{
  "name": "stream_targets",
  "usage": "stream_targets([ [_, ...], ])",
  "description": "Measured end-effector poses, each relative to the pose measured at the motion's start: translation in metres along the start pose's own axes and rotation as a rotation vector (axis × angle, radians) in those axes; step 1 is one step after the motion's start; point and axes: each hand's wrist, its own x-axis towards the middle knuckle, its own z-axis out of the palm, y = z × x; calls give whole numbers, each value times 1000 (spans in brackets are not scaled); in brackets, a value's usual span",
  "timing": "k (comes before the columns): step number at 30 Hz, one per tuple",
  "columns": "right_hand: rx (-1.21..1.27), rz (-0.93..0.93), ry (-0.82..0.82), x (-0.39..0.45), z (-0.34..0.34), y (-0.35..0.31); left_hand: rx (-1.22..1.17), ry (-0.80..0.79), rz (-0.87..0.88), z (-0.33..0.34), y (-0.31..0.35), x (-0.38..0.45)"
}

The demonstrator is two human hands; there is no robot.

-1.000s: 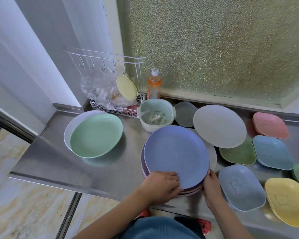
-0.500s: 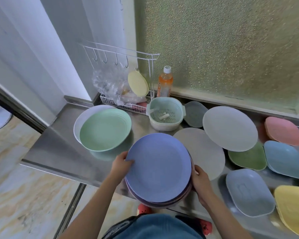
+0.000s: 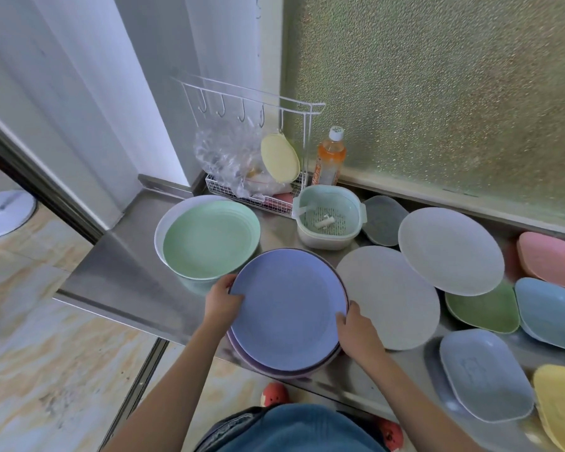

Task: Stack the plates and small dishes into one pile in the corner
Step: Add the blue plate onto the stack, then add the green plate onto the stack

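Over the steel surface [image 3: 137, 282] edge: a purple plate stack [image 3: 287, 308] held in both hands

Left hand [image 3: 222, 301] grips its 9 o'clock rim; right hand [image 3: 356, 331] grips 4 o'clock; green plate [image 3: 209, 246] at 10 o'clock.

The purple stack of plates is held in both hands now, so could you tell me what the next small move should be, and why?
Probably carry the purple stack left and back, and lower it onto the green plate. The left hand and right hand grip its opposite rims, and it overhangs the counter edge. The green plate already sits in a white bowl nearest the corner.
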Motion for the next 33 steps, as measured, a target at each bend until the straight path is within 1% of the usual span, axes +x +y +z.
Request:
stream_targets([
  [4, -31, -17, -82, -5, 5, -8, 82, 28, 26, -6, -3, 4],
  [8, 7, -44, -34, -9, 13, -7, 125, 10, 54, -7, -3, 8],
  [10, -5, -49, -17, -10, 13, -6, 98, 5, 25, -9, -5, 9],
  [11, -18, -53, -16, -10, 12, -5, 54, 20, -25, -10, -7, 10],
  [12, -37, -60, -10, -10, 12, -4, -37, 57, -110, -12, -8, 13],
  [15, -54, -54, -12, -10, 9, 0, -429, 187, -381, -20, -10, 31],
  [19, 66, -15, -56, -13, 5, 5, -675, 204, -486, -25, -11, 51],
  [21, 89, -14, -72, -16, 3, 8, -718, 208, -505, -25, -13, 59],
  [24, 113, -36, -58, -16, -2, 8, -664, 201, -511, -27, -11, 65],
  [27, 125, -85, -34, -13, -2, 1, -663, 245, -479, -35, -2, 66],
  [29, 88, -105, 13, -11, 0, -3, -693, 285, -450, -41, 5, 66],
  [33, -40, -200, 189, -9, 1, -11, -596, 307, -368, -52, 24, 52],
])
